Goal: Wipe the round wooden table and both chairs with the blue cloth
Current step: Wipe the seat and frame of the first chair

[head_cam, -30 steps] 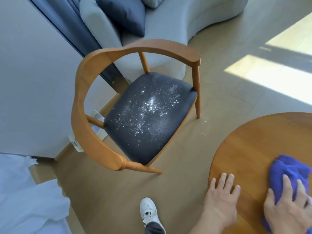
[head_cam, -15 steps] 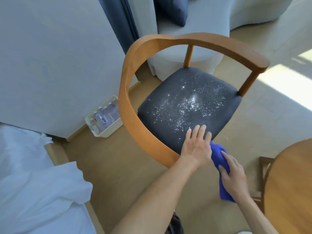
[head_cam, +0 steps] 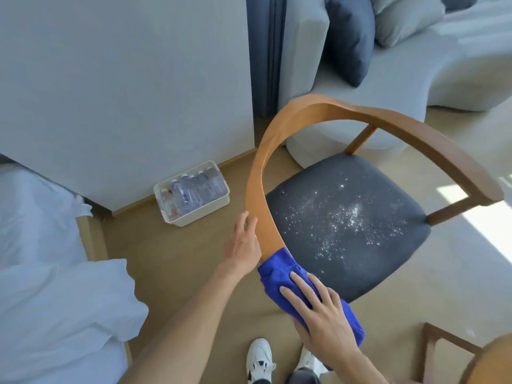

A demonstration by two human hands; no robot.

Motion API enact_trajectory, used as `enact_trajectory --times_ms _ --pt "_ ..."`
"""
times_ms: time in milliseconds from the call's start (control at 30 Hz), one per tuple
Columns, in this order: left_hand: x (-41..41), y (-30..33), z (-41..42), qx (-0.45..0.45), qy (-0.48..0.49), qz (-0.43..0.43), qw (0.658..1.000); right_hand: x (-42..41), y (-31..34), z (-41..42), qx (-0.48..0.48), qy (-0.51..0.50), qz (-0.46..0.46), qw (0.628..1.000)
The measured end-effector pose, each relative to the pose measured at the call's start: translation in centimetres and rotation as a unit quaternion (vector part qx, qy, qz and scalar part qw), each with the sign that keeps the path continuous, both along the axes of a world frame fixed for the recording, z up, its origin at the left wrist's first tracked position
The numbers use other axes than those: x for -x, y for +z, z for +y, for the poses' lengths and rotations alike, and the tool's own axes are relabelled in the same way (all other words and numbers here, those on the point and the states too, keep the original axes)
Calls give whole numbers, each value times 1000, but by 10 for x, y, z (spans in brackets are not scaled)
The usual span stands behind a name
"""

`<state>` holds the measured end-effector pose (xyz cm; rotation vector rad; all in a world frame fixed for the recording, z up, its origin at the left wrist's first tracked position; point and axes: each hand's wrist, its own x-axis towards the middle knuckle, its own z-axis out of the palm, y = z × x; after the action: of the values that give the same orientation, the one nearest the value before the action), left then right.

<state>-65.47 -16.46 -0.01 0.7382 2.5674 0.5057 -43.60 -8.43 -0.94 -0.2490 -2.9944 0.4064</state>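
The cloth (head_cam: pixel 279 275) covers the near end of the chair (head_cam: pixel 260 195) armrest, and the right hand (head_cam: pixel 321 311) hides much of the cloth. The left hand's (head_cam: pixel 242 245) thumb is out of sight behind the armrest. Only a sliver of the bench (head_cam: pixel 496 361) shows at the lower right corner. Labels on the bottles (head_cam: pixel 191 192) in the bin (head_cam: pixel 205 214) are too small to read.

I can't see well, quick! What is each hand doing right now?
Left hand: open, fingers resting against the chair's wooden armrest.
Right hand: open, straight fingers pressing the blue cloth onto the armrest's end.
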Motion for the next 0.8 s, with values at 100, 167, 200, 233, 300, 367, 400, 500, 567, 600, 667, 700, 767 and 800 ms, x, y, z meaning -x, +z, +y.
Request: enact_trajectory --times_ms 100,167,200,233,300,367,400,500,567,600,667,700,767,800 --pt "3 1 4 -69 72 -25 995 10 -2 7 9 13 -5 1000" --pt "7 3 6 -108 124 -34 986 21 -4 10 23 43 -22 999" --pt "10 3 7 -118 137 -35 983 27 -4 13 23 64 -31 997" --pt "13 4 8 -123 143 -34 982 35 -4 18 18 83 -38 996" --pt "17 5 8 -118 138 -29 983 51 -4 28 8 119 -44 992" --pt "18 5 9 -108 127 -25 986 68 -5 38 14 150 -46 988" --pt "18 6 8 -105 122 -23 987 76 -6 42 18 159 -46 986" --pt "21 6 2 -98 96 7 990 107 -9 51 34 160 -31 986" --pt "24 6 -5 -58 63 44 995 136 -11 53 76 115 -20 990" --pt "23 6 -9 -31 44 69 996 152 -11 53 106 77 -15 991" --pt "20 6 -13 0 15 113 994 180 -10 52 153 -2 -21 988" --pt "19 6 -14 5 7 124 992 188 -10 51 162 -28 -28 986" --pt "16 6 -14 15 -9 126 992 188 -12 47 158 -49 -32 986" --pt "16 6 -13 18 -18 126 992 178 -12 45 154 -47 -25 987"
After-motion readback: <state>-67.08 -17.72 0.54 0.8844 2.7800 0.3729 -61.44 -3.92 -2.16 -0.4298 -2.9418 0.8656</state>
